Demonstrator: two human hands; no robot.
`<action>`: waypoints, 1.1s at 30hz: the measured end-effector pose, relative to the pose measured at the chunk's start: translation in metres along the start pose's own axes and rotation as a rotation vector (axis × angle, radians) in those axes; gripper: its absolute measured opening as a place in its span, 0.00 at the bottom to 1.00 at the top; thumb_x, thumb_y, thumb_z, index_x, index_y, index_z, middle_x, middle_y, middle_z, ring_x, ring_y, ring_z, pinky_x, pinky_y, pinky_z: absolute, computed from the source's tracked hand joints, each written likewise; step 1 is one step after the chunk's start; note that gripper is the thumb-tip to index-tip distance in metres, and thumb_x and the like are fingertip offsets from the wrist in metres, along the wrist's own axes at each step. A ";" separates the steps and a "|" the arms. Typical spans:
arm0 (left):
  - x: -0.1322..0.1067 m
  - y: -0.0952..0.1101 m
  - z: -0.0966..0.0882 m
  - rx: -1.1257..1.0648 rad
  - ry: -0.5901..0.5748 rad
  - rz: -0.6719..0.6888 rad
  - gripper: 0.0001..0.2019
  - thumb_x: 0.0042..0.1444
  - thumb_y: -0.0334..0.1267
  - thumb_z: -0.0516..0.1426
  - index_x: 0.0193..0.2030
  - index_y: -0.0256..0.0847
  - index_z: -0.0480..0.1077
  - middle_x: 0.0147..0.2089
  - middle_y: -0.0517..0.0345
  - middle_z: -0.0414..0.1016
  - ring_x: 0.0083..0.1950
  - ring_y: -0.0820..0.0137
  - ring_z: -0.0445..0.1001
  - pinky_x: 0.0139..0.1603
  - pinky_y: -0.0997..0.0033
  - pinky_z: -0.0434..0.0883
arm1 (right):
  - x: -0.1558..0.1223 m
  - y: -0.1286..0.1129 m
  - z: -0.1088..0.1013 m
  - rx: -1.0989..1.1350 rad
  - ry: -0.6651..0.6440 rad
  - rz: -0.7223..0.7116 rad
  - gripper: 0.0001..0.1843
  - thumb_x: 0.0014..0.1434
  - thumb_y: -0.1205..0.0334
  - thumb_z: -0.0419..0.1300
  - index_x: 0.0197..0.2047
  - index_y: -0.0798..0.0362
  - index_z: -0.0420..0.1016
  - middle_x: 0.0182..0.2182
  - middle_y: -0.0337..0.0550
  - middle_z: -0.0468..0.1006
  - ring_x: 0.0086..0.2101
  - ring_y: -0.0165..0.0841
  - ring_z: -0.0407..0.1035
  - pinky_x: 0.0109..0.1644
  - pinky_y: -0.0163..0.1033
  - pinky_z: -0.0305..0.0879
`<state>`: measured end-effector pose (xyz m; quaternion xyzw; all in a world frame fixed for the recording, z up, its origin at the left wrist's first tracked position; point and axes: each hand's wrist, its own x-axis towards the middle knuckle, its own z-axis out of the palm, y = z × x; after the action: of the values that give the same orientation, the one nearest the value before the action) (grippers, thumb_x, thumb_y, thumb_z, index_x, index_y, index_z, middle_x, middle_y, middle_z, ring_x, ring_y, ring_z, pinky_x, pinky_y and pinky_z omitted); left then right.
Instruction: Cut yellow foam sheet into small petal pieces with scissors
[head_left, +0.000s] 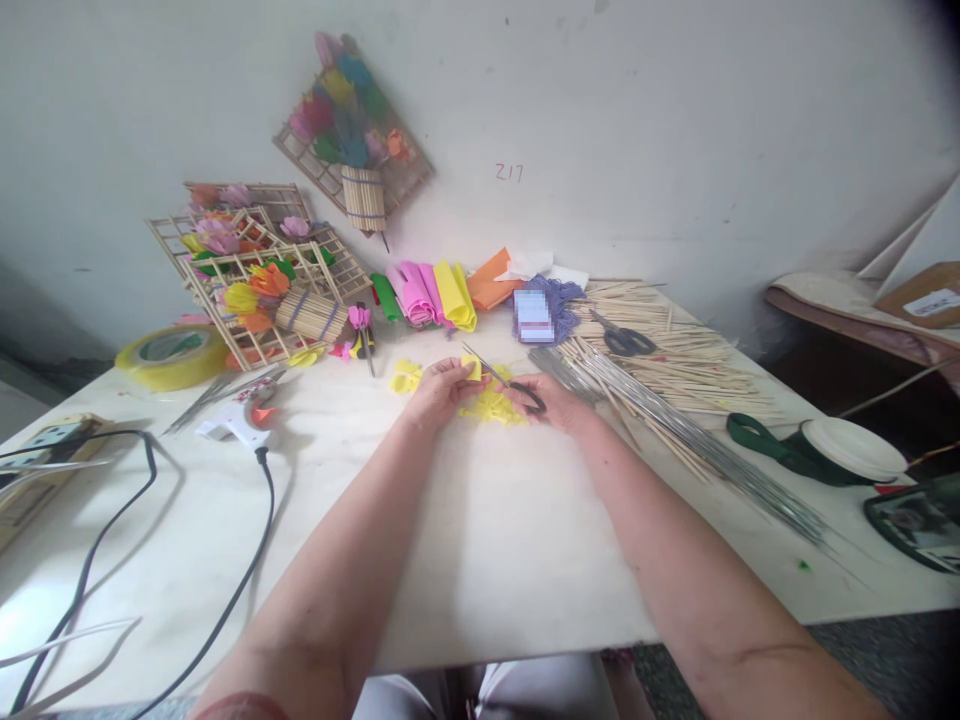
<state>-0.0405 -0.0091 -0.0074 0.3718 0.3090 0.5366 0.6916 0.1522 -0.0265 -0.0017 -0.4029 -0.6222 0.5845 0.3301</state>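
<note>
Near the middle of the frame, the left hand pinched a small yellow paper piece between its fingers, while the right hand had its fingers closed around the handles of a pair of dark-handled scissors; how far the blades stood apart was too small to tell. The blades lay close by the left fingertips, so a slip of the paper or a hurried squeeze could have nicked a finger or spoiled the cut edge. Yellow scraps lay heaped on the surface under the hands, and a good piece dropped there could easily have been lost among them. At left, the white glue gun trailed its black cord near the left forearm; a snag might have dragged the gun, though whether it was hot could not be told. As for containers, a tied-stick holder at upper left sat below colourful paper flowers on a wall-hung lattice, and another stick holder lay tilted beside orange and yellow blooms. The contents of the dark-rimmed tray at the right edge were unclear.
</note>
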 end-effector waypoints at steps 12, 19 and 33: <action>0.000 0.000 0.000 -0.008 0.005 0.019 0.05 0.47 0.30 0.61 0.28 0.33 0.69 0.29 0.51 0.76 0.32 0.67 0.78 0.34 0.71 0.76 | 0.000 -0.002 0.000 -0.029 0.021 -0.020 0.14 0.47 0.53 0.64 0.29 0.57 0.72 0.13 0.30 0.61 0.12 0.21 0.50 0.13 0.30 0.45; -0.001 0.001 0.001 0.001 0.008 0.025 0.04 0.48 0.31 0.61 0.28 0.33 0.70 0.30 0.50 0.77 0.33 0.67 0.78 0.36 0.71 0.76 | 0.001 -0.002 0.000 -0.042 0.021 -0.027 0.14 0.47 0.54 0.63 0.29 0.56 0.72 0.13 0.30 0.61 0.12 0.21 0.50 0.13 0.30 0.45; 0.002 0.000 0.001 -0.049 0.062 0.038 0.05 0.48 0.30 0.61 0.28 0.33 0.68 0.30 0.50 0.77 0.36 0.65 0.78 0.42 0.66 0.76 | 0.001 -0.001 0.002 -0.076 0.027 -0.061 0.16 0.49 0.52 0.63 0.24 0.56 0.67 0.13 0.31 0.61 0.12 0.21 0.51 0.14 0.30 0.46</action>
<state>-0.0395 -0.0073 -0.0073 0.3438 0.3101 0.5685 0.6800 0.1499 -0.0267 -0.0015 -0.4035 -0.6515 0.5447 0.3405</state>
